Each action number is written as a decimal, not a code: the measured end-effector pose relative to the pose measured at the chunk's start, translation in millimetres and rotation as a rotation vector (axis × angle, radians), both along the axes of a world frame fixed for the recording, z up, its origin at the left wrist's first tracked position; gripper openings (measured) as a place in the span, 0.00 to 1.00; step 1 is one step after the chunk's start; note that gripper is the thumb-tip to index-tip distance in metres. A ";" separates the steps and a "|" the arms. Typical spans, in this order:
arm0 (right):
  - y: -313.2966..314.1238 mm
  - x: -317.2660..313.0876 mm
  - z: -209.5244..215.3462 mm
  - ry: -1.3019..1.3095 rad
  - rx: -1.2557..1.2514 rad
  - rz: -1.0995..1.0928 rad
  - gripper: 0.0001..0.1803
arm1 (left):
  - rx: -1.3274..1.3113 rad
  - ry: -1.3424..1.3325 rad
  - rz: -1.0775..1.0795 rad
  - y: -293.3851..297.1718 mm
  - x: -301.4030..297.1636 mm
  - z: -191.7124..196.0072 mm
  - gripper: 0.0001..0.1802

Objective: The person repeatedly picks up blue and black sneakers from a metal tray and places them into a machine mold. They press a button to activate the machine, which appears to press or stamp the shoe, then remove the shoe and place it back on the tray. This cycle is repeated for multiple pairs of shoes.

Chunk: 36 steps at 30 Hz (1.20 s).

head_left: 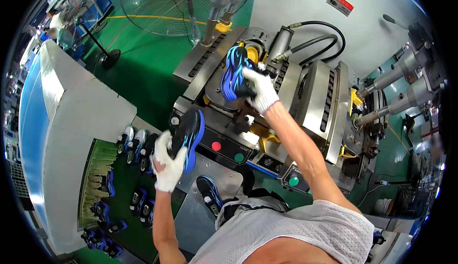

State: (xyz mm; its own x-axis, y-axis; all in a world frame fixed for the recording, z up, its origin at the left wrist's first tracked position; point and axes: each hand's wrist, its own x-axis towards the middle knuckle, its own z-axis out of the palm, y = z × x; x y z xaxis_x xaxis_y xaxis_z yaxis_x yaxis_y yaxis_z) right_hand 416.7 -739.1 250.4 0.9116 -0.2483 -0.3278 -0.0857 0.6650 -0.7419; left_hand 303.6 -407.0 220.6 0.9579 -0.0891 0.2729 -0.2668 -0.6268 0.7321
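Note:
My left hand [169,165], in a white knit glove, grips a black sneaker with a blue sole [193,130] in front of the press machine. My right hand [262,90], gloved likewise, is closed around a second sneaker [233,72], whose black and blue patterned outsole faces me. This one is at the left station of the press machine [217,99], partly over a round metal plate. My right fingers hide part of that shoe, so whether it touches the machine cannot be seen.
Another sneaker [209,193] lies on the metal table [191,204] before me. Several shoes ride a dark green conveyor [125,180] by a curtained white housing [81,97]. The press has a red button [216,146], green buttons and black hoses. A large fan [164,6] stands beyond.

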 end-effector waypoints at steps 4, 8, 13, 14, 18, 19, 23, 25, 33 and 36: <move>-19.2 127.9 -62.0 0.351 -0.430 -0.170 0.20 | 0.115 0.263 0.278 62.0 -91.1 -60.6 0.33; -88.6 208.2 -152.7 0.463 -0.934 -0.220 0.26 | 0.264 0.452 0.436 94.7 -161.7 -110.8 0.34; -92.2 241.9 -164.6 0.573 -1.540 0.156 0.27 | 0.325 0.614 0.626 80.6 -221.7 -156.8 0.35; -97.8 239.4 -164.6 0.605 -1.469 0.107 0.31 | 0.245 0.521 0.612 76.2 -227.1 -166.1 0.35; -82.5 211.3 -134.3 0.496 -1.169 0.098 0.33 | 0.296 0.520 0.658 50.6 -263.4 -222.1 0.41; -104.7 219.3 -156.2 0.525 -1.261 0.032 0.28 | 0.147 0.539 0.728 40.7 -257.4 -213.1 0.42; -28.2 217.3 -175.3 0.875 -1.432 -0.370 0.20 | -0.161 0.675 0.910 30.7 -268.3 -197.5 0.46; -22.4 215.9 -165.9 0.693 -0.973 -0.332 0.21 | 0.025 0.865 0.870 47.1 -293.8 -237.8 0.46; -53.8 164.2 -97.8 0.263 -1.354 0.301 0.26 | 0.346 0.891 0.701 65.5 -305.8 -295.6 0.50; 16.9 56.6 -73.9 -0.245 -1.716 -0.100 0.42 | 0.174 0.639 0.745 56.7 -295.7 -264.5 0.43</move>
State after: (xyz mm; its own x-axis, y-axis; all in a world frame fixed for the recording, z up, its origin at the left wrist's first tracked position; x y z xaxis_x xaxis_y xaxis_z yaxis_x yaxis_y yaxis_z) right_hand 473.3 -722.2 176.4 0.8562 -0.1911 0.4800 0.1168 -0.8334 -0.5402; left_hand 7.8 -350.2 -43.9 0.7481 0.6046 -0.2737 0.6504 -0.5861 0.4832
